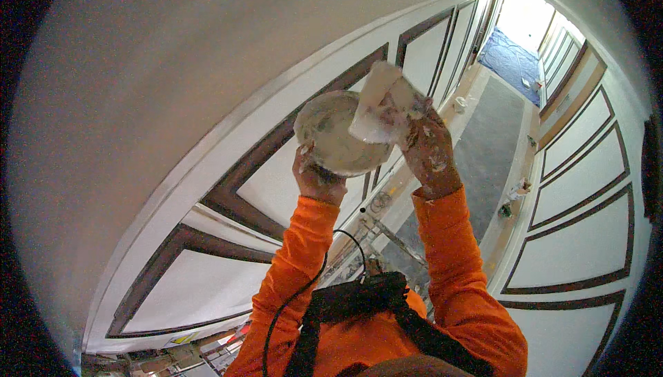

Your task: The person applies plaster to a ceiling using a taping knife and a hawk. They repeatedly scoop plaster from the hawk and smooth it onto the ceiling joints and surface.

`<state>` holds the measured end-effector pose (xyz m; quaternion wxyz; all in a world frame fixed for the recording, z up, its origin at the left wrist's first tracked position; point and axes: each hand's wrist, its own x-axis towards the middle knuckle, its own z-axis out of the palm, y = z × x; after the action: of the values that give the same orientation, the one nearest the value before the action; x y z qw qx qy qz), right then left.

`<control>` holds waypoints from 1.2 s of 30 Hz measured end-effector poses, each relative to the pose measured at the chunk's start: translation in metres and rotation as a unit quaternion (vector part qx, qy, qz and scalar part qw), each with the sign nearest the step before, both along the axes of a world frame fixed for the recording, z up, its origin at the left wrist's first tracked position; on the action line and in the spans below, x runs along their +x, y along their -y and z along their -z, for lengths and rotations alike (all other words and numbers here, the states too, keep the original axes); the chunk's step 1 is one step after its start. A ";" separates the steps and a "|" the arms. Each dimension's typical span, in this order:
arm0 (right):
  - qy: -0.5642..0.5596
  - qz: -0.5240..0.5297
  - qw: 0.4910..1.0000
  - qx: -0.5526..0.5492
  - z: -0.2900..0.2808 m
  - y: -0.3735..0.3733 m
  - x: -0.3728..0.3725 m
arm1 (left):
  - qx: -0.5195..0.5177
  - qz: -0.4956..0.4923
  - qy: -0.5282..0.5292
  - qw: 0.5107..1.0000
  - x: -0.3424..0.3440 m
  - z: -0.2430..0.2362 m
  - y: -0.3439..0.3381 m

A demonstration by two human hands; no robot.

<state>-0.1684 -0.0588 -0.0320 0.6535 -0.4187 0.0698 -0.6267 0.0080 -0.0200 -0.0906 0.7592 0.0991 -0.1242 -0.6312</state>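
Observation:
My left hand (314, 176) grips the lower rim of a round, plaster-smeared pan (331, 135) held up at chest height. My right hand (428, 145), spattered with white plaster, is shut on the handle of a wide white filling knife (376, 104) whose blade lies across the pan's right edge. Both forearms wear orange sleeves and rise from the lower edge. The pan and knife are held up in front of a white wall with dark-framed panels (276, 170).
A pale ceiling surface (173, 66) fills the upper left. A long corridor runs away to the upper right, with a grey floor runner (487, 149), a blue sheet (511, 62) and small pots along the edges. Panelled walls (587, 225) line the right side. A black strap and cable hang on my chest.

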 end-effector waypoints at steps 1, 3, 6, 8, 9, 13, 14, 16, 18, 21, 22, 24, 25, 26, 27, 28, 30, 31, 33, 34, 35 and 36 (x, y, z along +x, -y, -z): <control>0.011 0.040 0.999 -0.008 -0.009 0.011 -0.003 | 0.002 0.001 -0.003 1.000 -0.008 -0.004 0.013; 0.014 0.172 0.982 -0.082 -0.031 0.038 0.000 | -0.007 -0.024 0.028 0.999 -0.022 -0.016 0.053; -0.215 0.562 0.768 -0.219 -0.059 0.080 0.038 | -0.044 -0.030 0.023 0.998 -0.026 -0.036 0.100; -0.266 0.557 0.758 -0.209 -0.052 0.082 0.089 | -0.051 -0.029 0.019 0.998 -0.017 -0.045 0.111; -0.363 0.615 0.648 -0.265 -0.043 0.076 0.117 | -0.055 -0.034 0.026 0.998 -0.009 -0.043 0.108; -0.328 0.638 0.597 -0.361 -0.003 0.067 0.132 | -0.061 -0.039 0.033 0.997 -0.002 -0.026 0.081; -0.279 0.661 0.596 -0.361 -0.002 0.071 0.120 | -0.057 -0.036 0.030 0.997 -0.005 -0.023 0.081; -0.256 0.664 0.643 -0.286 -0.015 0.089 0.078 | -0.054 -0.032 0.023 0.998 -0.014 -0.023 0.090; -0.257 0.621 0.716 -0.188 -0.043 0.114 0.042 | -0.056 -0.027 0.016 0.998 -0.024 -0.029 0.105; -0.266 0.525 0.791 -0.167 -0.084 0.125 0.030 | -0.057 -0.021 -0.001 0.998 -0.027 -0.039 0.127; -0.268 0.574 0.740 -0.224 -0.092 0.116 0.039 | -0.095 -0.006 -0.003 0.995 -0.026 -0.040 0.131; -0.273 0.613 0.690 -0.272 -0.099 0.092 0.062 | -0.071 -0.107 0.151 0.980 -0.015 -0.037 0.131; -0.279 0.606 0.696 -0.266 -0.098 0.076 0.076 | -0.068 -0.145 0.220 0.962 -0.007 -0.031 0.124; -0.282 0.610 0.688 -0.275 -0.096 0.059 0.090 | -0.065 -0.159 0.241 0.955 -0.001 -0.023 0.115; -0.305 0.599 0.690 -0.268 -0.092 0.042 0.103 | -0.055 -0.132 0.200 0.969 0.006 -0.012 0.099; -0.325 0.599 0.678 -0.277 -0.087 0.024 0.116 | -0.040 -0.106 0.152 0.982 0.013 -0.001 0.079; -0.362 0.590 0.661 -0.289 -0.076 -0.012 0.141 | -0.024 -0.082 0.107 0.991 0.026 0.016 0.040; -0.421 0.566 0.647 -0.288 -0.071 -0.031 0.154 | -0.016 -0.080 0.100 0.992 0.035 0.022 0.020; -0.419 0.532 0.664 -0.317 -0.057 -0.072 0.173 | -0.009 -0.087 0.097 0.991 0.053 0.027 -0.014; -0.416 0.514 0.670 -0.338 -0.051 -0.091 0.179 | -0.008 -0.093 0.098 0.991 0.061 0.026 -0.027; -0.413 0.496 0.675 -0.358 -0.047 -0.106 0.182 | -0.013 -0.099 0.098 0.990 0.069 0.024 -0.037; -0.396 0.475 0.688 -0.380 -0.044 -0.115 0.180 | -0.017 -0.105 0.099 0.989 0.074 0.019 -0.044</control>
<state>0.0111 0.0566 0.0120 -0.0353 -0.7514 0.2676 -0.6021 0.0825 0.0240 -0.1099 0.8066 0.1604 -0.1988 -0.5330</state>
